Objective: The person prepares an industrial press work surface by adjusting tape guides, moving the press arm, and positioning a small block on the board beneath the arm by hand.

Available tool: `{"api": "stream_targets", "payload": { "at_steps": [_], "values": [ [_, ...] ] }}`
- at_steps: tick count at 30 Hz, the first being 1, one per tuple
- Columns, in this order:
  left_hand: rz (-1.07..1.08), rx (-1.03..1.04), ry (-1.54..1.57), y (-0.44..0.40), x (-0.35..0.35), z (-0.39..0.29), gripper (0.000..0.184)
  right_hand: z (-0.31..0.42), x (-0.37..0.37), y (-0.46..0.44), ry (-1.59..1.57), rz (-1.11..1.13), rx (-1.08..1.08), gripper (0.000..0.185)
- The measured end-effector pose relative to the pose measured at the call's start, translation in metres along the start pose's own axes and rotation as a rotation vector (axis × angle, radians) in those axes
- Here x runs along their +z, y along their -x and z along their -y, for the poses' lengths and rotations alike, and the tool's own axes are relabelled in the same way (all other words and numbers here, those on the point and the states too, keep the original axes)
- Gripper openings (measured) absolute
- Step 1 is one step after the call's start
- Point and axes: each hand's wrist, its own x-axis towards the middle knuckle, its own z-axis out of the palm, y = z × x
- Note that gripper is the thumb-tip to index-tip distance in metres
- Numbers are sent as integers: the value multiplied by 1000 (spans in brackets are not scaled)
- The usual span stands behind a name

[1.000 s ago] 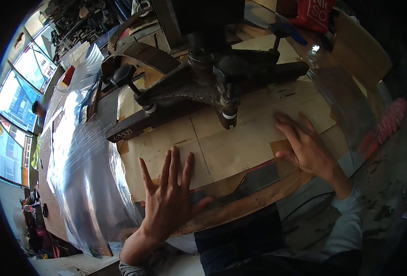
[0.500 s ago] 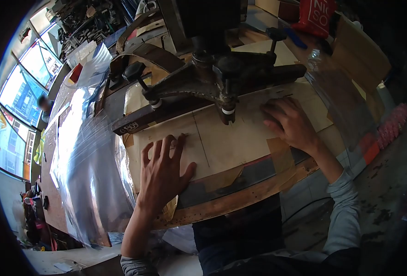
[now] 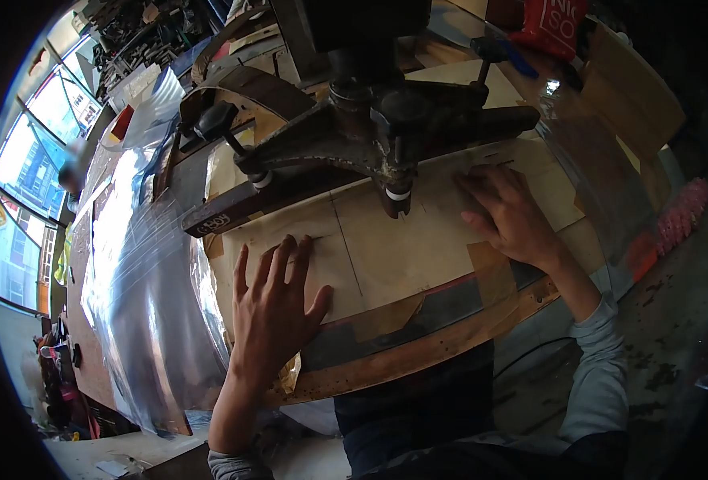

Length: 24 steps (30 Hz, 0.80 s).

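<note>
My left hand (image 3: 272, 304) rests with spread fingers on the left part of a pale board (image 3: 394, 248) that has a dark line drawn across it. Farther right, my right hand (image 3: 510, 212) lies on the same board, its fingers somewhat bent and the thumb apart; nothing shows in it. Between and beyond both hands stands a dark metal machine head (image 3: 370, 148) with a pronged tip over the board. A dark bar (image 3: 234, 208) runs behind the board. Brown tape (image 3: 494, 276) covers part of the front edge.
Clear plastic sheeting (image 3: 142, 304) drapes over the left side. A red bag (image 3: 552, 30), a cardboard box (image 3: 630, 96) and a pink fluffy object (image 3: 683, 214) are at the right. A blurred person (image 3: 72, 176) is near the windows at far left.
Both hands have moved farther up the board over the last second. Since the middle frame, my left hand's fingers have stretched out somewhat, and the view has shifted slightly.
</note>
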Motion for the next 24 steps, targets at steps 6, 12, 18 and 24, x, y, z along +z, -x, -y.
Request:
{"api": "stream_targets", "payload": {
  "at_steps": [6, 12, 18, 24],
  "values": [
    [1, -32, 10, -6, 6, 3, 52, -10, 6, -1, 60, 0, -36, 43],
    [-35, -41, 32, -15, 12, 11, 51, -9, 3, -1, 99, -24, -40, 41],
    [-80, -26, -51, -14, 13, 10, 48, -3, -2, -1, 134, -49, -38, 39],
    [-33, -21, -34, -5, 12, 2, 59, -1, 0, 0, 140, -49, -11, 39]
  ]
}}
